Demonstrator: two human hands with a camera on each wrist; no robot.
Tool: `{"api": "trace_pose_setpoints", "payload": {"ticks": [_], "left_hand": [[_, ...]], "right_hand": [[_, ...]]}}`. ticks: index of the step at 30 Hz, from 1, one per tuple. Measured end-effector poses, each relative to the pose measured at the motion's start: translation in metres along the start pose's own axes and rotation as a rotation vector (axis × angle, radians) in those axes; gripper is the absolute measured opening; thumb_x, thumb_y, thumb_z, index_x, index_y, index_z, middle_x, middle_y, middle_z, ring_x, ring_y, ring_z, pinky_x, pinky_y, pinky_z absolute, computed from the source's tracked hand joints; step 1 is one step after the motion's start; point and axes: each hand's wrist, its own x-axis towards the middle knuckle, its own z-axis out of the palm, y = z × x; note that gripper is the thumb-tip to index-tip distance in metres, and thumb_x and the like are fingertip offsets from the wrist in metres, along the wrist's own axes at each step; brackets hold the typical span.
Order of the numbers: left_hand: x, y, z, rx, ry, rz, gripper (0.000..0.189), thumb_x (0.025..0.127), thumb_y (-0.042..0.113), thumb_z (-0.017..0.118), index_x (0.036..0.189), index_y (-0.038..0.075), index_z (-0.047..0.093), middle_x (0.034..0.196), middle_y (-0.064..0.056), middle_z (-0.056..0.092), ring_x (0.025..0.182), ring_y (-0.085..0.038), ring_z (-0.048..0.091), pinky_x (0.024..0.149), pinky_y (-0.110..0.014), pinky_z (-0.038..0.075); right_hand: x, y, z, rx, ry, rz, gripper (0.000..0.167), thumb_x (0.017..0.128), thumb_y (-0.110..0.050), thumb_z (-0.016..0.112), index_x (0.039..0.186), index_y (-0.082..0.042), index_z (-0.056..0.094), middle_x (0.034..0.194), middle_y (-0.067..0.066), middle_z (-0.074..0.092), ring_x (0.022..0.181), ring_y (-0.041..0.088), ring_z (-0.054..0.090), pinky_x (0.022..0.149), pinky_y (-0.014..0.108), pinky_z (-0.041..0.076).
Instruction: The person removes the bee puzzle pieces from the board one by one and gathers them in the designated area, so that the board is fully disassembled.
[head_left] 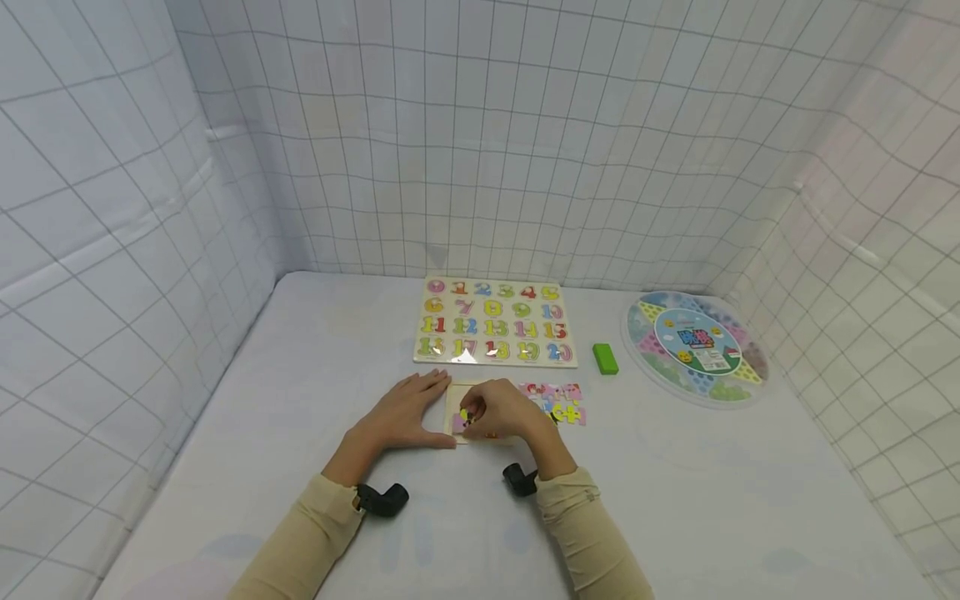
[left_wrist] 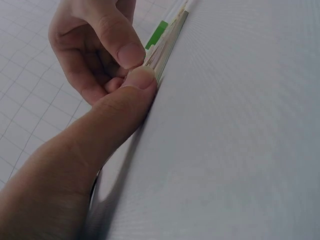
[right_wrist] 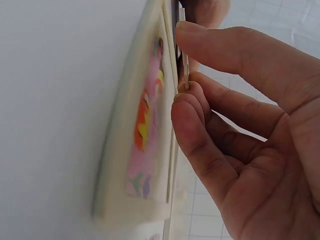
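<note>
My right hand (head_left: 508,410) pinches a thin jigsaw piece (right_wrist: 185,67) between thumb and fingers. It stands edge-on in the right wrist view, over a pale wooden puzzle tray (head_left: 449,421). Inside that tray, a pink strip of picture (right_wrist: 145,120) with orange and yellow shapes lies flat. My left hand (head_left: 405,414) rests at the tray's left side with fingers extended, the thumb (left_wrist: 140,79) touching its near left corner. Much of the tray is hidden under my right hand. Just right of it lie loose pink, yellow and blue jigsaw pieces (head_left: 572,414), partly covered by the wrist.
Behind the tray lies a wooden number board (head_left: 480,339) with coloured numerals. A green block (head_left: 605,359) sits to its right. Farther right is a round, clear-rimmed game box (head_left: 697,342). Grid-patterned cloth walls (head_left: 525,150) enclose the white table (head_left: 337,333).
</note>
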Motion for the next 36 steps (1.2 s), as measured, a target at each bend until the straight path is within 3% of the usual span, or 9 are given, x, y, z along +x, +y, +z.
{"api": "trace_pose_setpoints", "payload": {"ticks": [21,36], "left_hand": [[0.000,-0.001,0.001,-0.002,-0.006,-0.015,0.111,0.070,0.077,0.064,0.151,0.008,0.034,0.159,-0.008,0.032,0.149,-0.027,0.028,0.122,-0.049,0.024],[0.000,-0.002,0.002,0.002,0.002,-0.003,0.112,0.070,0.077,0.064,0.152,0.008,0.033,0.159,-0.009,0.032,0.148,-0.028,0.028,0.122,-0.050,0.024]], "right_hand": [[-0.044,0.039,-0.023,0.040,0.079,0.048,0.032,0.071,-0.012,0.086,0.099,-0.005,0.071,0.082,-0.002,0.063,0.074,0.010,0.056,0.068,0.022,0.051],[-0.050,0.048,-0.030,0.079,0.056,0.129,0.030,0.070,-0.011,0.087,0.095,-0.008,0.070,0.082,0.000,0.062,0.075,0.014,0.055,0.068,0.025,0.051]]}}
